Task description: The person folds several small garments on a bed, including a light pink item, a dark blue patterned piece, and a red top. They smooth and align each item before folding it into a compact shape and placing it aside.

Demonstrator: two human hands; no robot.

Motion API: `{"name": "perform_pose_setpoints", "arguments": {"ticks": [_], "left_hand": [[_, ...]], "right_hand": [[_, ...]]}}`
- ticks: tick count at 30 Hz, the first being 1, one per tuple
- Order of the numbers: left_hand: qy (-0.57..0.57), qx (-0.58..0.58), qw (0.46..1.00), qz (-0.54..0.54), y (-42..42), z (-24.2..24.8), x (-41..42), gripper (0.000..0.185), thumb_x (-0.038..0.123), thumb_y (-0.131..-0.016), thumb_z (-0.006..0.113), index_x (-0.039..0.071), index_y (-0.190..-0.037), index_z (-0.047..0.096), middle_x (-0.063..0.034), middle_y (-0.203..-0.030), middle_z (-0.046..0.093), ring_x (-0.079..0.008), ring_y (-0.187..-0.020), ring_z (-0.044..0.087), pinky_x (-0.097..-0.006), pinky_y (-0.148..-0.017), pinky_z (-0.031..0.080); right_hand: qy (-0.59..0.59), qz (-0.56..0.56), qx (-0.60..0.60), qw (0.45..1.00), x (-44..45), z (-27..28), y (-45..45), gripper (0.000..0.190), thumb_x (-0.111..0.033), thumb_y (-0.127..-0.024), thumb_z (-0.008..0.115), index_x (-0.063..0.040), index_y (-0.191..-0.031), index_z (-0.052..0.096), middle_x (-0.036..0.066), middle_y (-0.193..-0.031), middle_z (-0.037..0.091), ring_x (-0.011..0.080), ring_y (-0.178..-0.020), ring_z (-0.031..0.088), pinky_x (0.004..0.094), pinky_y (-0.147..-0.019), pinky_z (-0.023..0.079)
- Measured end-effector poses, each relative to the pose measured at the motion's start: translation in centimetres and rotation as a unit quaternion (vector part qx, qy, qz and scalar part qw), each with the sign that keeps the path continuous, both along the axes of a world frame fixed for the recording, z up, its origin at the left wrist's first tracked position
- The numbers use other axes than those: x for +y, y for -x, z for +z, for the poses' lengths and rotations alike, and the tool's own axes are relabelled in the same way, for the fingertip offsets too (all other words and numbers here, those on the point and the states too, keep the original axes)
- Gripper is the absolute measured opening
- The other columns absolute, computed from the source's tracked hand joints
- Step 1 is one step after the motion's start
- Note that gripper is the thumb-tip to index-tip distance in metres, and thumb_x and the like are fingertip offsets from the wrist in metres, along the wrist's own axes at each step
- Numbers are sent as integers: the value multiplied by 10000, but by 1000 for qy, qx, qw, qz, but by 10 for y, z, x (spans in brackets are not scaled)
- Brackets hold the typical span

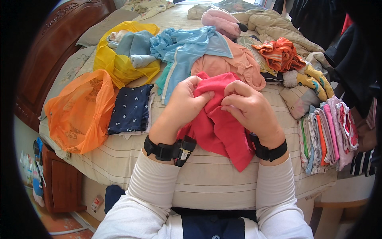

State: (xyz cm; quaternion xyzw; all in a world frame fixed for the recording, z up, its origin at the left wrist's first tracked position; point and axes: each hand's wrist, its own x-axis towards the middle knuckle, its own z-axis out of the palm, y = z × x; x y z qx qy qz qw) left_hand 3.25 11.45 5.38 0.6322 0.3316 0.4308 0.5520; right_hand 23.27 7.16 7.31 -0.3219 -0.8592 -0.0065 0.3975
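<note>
A red cloth garment point(220, 119) hangs in loose folds between my two hands, its lower corner lying over the bedspread. My left hand point(188, 100) pinches its upper left part, thumb laid across the cloth. On the other side my right hand point(249, 106) grips the fabric between thumb and curled fingers. Right behind the red cloth lie a peach garment point(238, 62) and a light blue garment point(191, 44) with white piping. Which kind of garment the red one is, I cannot tell.
Left on the bed point(209, 194) are an orange plastic bag point(79, 116), a folded navy anchor-print cloth point(130, 109) and a yellow bag point(104, 56) with clothes. At right stand a row of folded clothes point(325, 134), yellow socks point(316, 79) and an orange garment point(279, 55). A wooden nightstand point(64, 182) stands below left.
</note>
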Motion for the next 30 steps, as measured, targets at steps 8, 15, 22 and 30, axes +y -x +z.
{"name": "perform_pose_setpoints", "arguments": {"ticks": [8, 15, 22, 30], "left_hand": [[-89, 62, 992, 71, -2, -2, -2, 300, 189, -797, 790, -20, -944, 632, -72, -815, 666, -120, -721, 606, -282, -648, 507], [-94, 97, 989, 61, 1, 0, -1, 337, 133, -691, 782, -28, -935, 615, -91, -801, 652, -138, -706, 605, -295, -634, 506], [-96, 92, 989, 68, 0, -4, 1, 318, 119, -690, 766, -26, -919, 599, -102, -776, 633, -147, -693, 603, -304, -616, 505], [-22, 49, 999, 0, 6, 4, -1, 384, 48, -797, 761, -28, -1133, 590, -47, -1002, 657, -86, -870, 614, -235, -762, 525]], "right_hand": [[-13, -26, -22, 999, 3, -6, 4, 100, -39, -746, 720, -13, -780, 630, 78, -888, 577, 265, -795, 632, 373, -678, 528], [1, -45, -12, 999, 3, -8, 4, 96, -38, -739, 726, -8, -762, 637, 74, -882, 593, 268, -787, 635, 372, -687, 533], [-7, -43, -11, 999, 2, -5, 4, 122, -67, -704, 758, -18, -717, 647, 59, -863, 591, 255, -781, 637, 373, -699, 535], [-18, -113, 22, 993, 0, -6, 8, 231, -65, -707, 764, -32, -910, 659, 52, -964, 647, 278, -892, 642, 400, -780, 532]]}}
